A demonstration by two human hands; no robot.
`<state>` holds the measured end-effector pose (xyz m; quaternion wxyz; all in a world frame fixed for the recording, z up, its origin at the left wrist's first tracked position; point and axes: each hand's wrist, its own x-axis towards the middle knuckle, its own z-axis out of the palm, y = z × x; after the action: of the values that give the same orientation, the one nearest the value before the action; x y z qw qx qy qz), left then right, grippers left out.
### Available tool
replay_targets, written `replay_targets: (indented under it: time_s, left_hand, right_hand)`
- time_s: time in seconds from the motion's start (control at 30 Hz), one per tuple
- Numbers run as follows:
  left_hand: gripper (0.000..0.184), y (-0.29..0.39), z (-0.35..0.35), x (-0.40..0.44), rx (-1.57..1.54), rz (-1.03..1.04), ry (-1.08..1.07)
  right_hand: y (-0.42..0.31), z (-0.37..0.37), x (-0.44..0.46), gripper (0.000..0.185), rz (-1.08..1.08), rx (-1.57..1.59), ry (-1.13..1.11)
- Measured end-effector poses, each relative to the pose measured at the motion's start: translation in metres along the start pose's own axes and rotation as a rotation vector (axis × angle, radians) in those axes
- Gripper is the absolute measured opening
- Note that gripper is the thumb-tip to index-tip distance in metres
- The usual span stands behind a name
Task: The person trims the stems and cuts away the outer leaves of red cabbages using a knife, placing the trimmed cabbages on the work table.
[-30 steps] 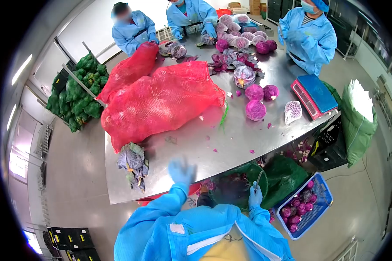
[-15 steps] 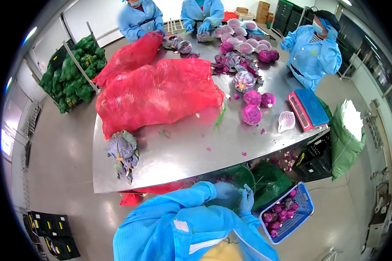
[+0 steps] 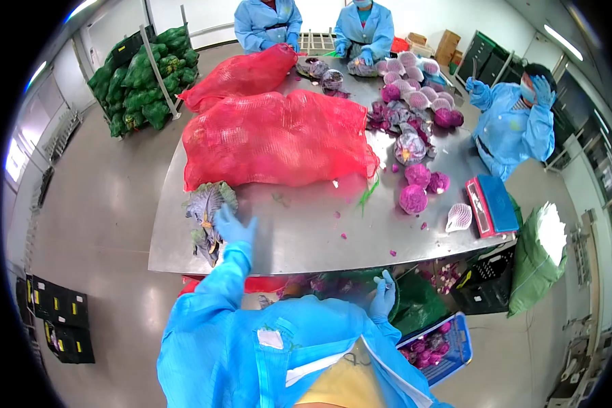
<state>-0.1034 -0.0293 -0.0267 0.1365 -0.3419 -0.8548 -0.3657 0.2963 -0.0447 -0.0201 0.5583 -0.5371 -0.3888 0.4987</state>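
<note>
My left hand (image 3: pixel 236 226), in a blue glove, is stretched out over the left part of the steel table (image 3: pixel 299 234). Its fingers are spread and reach the right side of a purple-green leafy cabbage (image 3: pixel 207 204). My right hand (image 3: pixel 383 297), gloved too, is held low in front of the table's near edge beside a green mesh bag (image 3: pixel 418 302). Its fingers are bent round something thin that I cannot make out. Large red mesh sacks (image 3: pixel 279 139) lie behind the cabbage.
Trimmed purple cabbages (image 3: pixel 413 199), a foam net (image 3: pixel 459 217) and a red-blue scale (image 3: pixel 491 206) are on the right of the table. A blue basket (image 3: pixel 461 348) of cabbages stands below. Three co-workers in blue gowns stand around the far side.
My left hand has gone from low near my right hand up to the cabbage on the left. My right hand stays low. The camera view has shifted.
</note>
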Motion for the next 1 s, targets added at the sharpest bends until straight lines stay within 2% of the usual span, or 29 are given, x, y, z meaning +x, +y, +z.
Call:
replay_targets:
  time_s: [0.07,0.1,0.2,0.23,0.27,0.37,0.4,0.5,0.53,0.6,0.63,0.73,0.77,0.83,0.87,0.9,0.93,1.0]
  left_hand:
    - [0.116,0.001,-0.021,0.025,0.122,-0.249,-0.18]
    - [0.121,0.003,-0.028,0.035,0.132,-0.271,-0.299]
    - [0.119,0.013,-0.039,0.056,0.226,-0.286,-0.223]
    - [0.121,0.013,-0.04,0.062,0.242,-0.292,-0.128]
    - [0.121,0.012,-0.044,0.069,0.233,-0.295,-0.142]
    - [0.123,-0.002,-0.058,0.089,0.132,-0.579,-0.171]
    - [0.123,-0.018,-0.049,0.094,0.133,-0.575,-0.181]
    - [0.119,-0.06,-0.037,0.098,0.03,-0.292,-0.225]
    - [0.119,-0.075,-0.04,0.101,0.035,-0.288,-0.241]
    - [0.123,-0.095,-0.05,0.114,-0.093,-0.305,-0.439]
    - [0.122,-0.085,-0.065,0.117,-0.145,-0.384,-0.481]
    - [0.115,-0.137,-0.033,0.14,0.014,-0.377,-0.587]
    - [0.108,-0.141,-0.028,0.145,0.048,-0.406,-0.585]
    - [0.107,-0.108,-0.043,0.14,0.027,-0.443,-0.563]
    - [0.107,-0.087,-0.054,0.136,0.006,-0.484,-0.532]
    - [0.107,-0.071,-0.064,0.131,-0.084,-0.544,-0.537]
    - [0.107,-0.082,-0.058,0.13,-0.073,-0.53,-0.548]
    - [0.107,-0.101,-0.024,0.131,0.149,-0.428,-0.439]
  right_hand:
    - [-0.006,0.012,0.008,0.034,-0.026,0.008,-0.024]
    - [-0.011,0.017,0.011,0.034,-0.06,-0.021,-0.038]
    - [-0.019,0.022,0.016,0.034,-0.084,-0.046,-0.042]
    - [-0.022,0.022,0.018,0.034,-0.118,-0.057,-0.048]
    - [-0.026,0.022,0.019,0.034,-0.121,-0.071,-0.04]
    - [-0.027,0.019,0.015,0.034,-0.103,-0.02,0.029]
    - [-0.019,0.013,0.02,0.034,-0.123,-0.033,0.024]
    - [-0.017,0.007,0.011,0.033,-0.087,-0.012,0.049]
    - [-0.02,0.009,0.011,0.033,-0.051,0.037,0.057]
    - [-0.016,0.009,0.012,0.031,-0.059,0.025,0.069]
    - [-0.014,0.01,0.014,0.033,-0.063,0.01,0.057]
    - [-0.003,0.013,0.021,0.033,-0.062,-0.025,0.056]
    - [0.015,0.011,0.032,0.033,-0.177,-0.11,0.056]
    - [0.019,0.016,0.037,0.032,-0.323,-0.281,0.055]
    - [0.008,0.025,0.036,0.032,-0.305,-0.278,0.066]
    - [-0.004,0.033,0.031,0.034,-0.184,-0.233,0.059]
    - [-0.018,0.039,0.025,0.036,-0.078,-0.185,0.054]
    - [-0.034,0.049,0.021,0.039,-0.077,-0.06,0.031]
